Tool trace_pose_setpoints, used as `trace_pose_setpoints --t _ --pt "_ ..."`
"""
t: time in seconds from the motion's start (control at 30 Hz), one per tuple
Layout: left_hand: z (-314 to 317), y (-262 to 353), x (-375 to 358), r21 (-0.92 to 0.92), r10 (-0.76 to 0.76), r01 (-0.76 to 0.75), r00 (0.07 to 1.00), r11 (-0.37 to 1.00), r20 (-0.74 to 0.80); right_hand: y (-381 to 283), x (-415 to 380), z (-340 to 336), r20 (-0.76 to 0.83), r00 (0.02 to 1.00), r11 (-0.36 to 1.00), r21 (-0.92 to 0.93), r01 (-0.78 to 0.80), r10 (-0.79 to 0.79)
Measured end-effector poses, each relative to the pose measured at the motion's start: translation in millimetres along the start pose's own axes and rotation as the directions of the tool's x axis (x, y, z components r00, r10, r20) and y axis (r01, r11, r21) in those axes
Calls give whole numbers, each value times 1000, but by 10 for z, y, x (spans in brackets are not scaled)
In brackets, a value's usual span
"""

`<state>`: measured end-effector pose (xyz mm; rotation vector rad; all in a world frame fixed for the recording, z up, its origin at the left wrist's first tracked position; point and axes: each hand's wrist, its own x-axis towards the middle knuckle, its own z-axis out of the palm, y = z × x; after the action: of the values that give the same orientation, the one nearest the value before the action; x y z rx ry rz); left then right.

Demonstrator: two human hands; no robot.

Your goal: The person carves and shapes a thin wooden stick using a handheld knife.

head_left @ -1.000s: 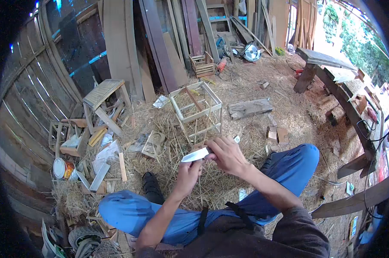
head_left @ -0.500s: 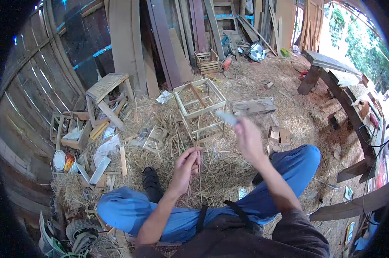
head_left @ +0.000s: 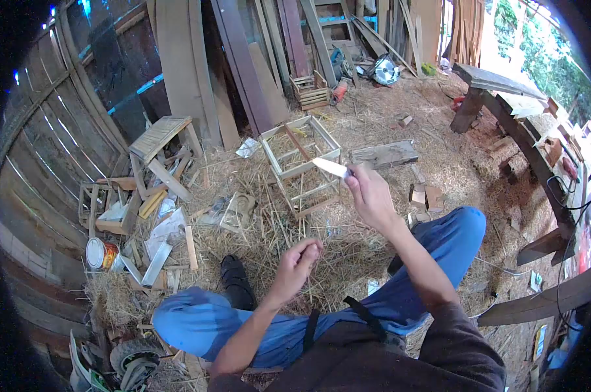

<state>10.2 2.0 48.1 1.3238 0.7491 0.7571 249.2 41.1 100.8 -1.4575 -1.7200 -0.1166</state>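
A knife [head_left: 330, 167] with a bright pointed blade is gripped by my right hand [head_left: 372, 201]; its handle is mostly covered by my fingers. The blade points left, and in the view it overlaps the near corner of a wooden frame [head_left: 294, 174] that stands on the floor further off. Lower and to the left, my left hand [head_left: 296, 271] is closed, thumb pressed against the fingers. A thin wooden stick showed in that fist a moment ago; now it can hardly be made out against the straw. Between my knees the floor is covered with straw and shavings [head_left: 334, 261].
On the left are a small wooden stool [head_left: 161, 140], a paint can [head_left: 101, 253] and wood offcuts. A plank [head_left: 383, 153] lies beyond my right hand. Along the right runs a long workbench [head_left: 524, 144] with a cable. Boards [head_left: 240, 65] lean on the back wall.
My right hand has stopped blurring, and the knife now shows sharply, a little higher in view. My left hand has dropped lower, and the thin stick in it is harder to see.
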Motion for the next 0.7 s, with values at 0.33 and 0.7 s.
trace_pose_setpoints --t 0.33,0.7 --pt "-74 -138 100 166 152 -99 926 981 -346 -474 -523 353 229 947 962 205 179 -225" --pt "-48 43 113 220 224 -159 922 962 -314 -325 -340 287 156 934 946 23 323 -323"
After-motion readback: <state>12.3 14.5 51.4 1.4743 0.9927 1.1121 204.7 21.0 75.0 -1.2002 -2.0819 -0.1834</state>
